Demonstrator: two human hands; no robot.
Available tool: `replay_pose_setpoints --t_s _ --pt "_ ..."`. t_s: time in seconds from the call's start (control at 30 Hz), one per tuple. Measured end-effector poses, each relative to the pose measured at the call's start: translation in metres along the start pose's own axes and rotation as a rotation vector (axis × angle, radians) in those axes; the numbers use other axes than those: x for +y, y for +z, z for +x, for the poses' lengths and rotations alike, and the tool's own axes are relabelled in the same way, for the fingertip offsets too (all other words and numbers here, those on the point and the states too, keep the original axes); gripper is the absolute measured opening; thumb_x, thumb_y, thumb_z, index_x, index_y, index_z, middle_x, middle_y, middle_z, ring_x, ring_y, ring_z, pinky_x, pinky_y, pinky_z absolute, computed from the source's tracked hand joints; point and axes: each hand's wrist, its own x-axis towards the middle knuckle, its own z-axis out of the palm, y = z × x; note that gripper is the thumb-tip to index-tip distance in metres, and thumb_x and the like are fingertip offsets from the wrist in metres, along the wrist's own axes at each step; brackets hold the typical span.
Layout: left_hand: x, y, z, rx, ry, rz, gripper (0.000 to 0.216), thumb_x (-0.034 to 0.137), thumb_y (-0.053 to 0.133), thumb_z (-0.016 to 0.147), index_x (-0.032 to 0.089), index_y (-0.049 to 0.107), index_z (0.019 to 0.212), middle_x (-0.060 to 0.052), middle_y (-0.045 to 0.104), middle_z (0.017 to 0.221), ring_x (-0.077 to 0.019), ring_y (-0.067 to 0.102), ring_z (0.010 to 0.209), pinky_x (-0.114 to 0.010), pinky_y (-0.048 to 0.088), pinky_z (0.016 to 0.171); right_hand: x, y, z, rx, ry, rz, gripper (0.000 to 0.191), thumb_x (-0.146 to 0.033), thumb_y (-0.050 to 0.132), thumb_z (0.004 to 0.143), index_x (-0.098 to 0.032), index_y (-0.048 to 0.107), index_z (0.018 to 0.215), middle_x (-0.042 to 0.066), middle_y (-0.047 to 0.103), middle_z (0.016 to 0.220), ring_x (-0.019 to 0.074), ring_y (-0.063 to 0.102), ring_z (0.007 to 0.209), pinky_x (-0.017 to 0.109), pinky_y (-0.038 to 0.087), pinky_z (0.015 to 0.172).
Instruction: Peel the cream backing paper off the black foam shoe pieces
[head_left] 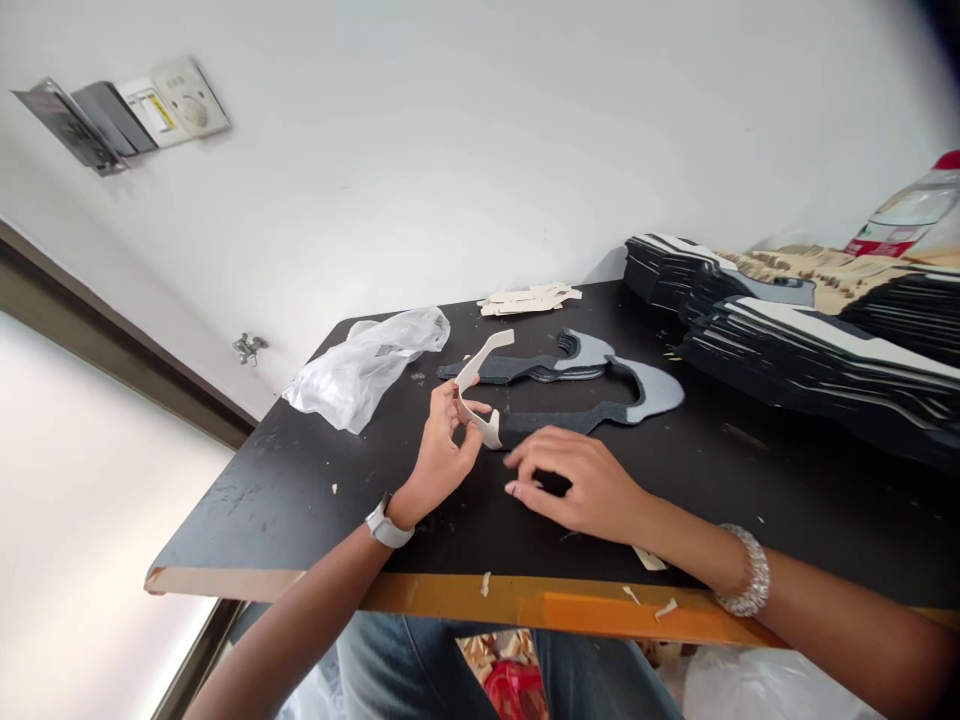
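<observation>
My left hand (439, 452) pinches a curved white paper strip (480, 380) and lifts it off the end of a dark grey, U-shaped shoe piece (600, 400) that lies flat on the black table (300, 480). My right hand (577, 480) rests palm down on the table beside that piece, with its fingers curled and pressing near the piece's near end. There is a white watch on the left wrist and a beaded bracelet on the right.
A crumpled clear plastic bag (367, 365) lies to the left. Peeled white strips (529, 298) are piled at the back. Tall stacks of black cut pieces (810, 350) fill the right side, with a plastic bottle (911, 215) behind. Paper scraps dot the table's front edge.
</observation>
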Motion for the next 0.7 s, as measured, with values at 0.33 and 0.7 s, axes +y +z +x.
replay_pose_setpoints --t_s 0.33,0.7 --pt "0.011 -0.002 0.003 0.170 0.022 0.002 0.054 0.014 0.050 0.088 0.030 0.032 0.136 -0.010 0.034 0.145 -0.0076 0.058 0.080 -0.020 0.048 0.061 0.008 0.001 -0.002 -0.101 0.180 -0.262 0.044 -0.050 0.047 0.091 -0.021 0.055 0.123 0.009 0.069 0.112 0.0264 0.063 0.101 0.041 0.050 0.082" --pt "0.013 -0.003 0.000 0.131 0.161 0.154 0.053 0.014 0.052 0.088 0.027 0.034 0.136 -0.014 0.035 0.146 -0.0155 0.060 0.096 -0.026 0.052 0.070 -0.006 0.002 -0.008 -0.176 0.114 0.377 0.027 -0.032 0.038 0.098 -0.020 0.059 0.110 0.003 0.073 0.085 0.0097 0.065 0.061 0.021 0.050 0.059"
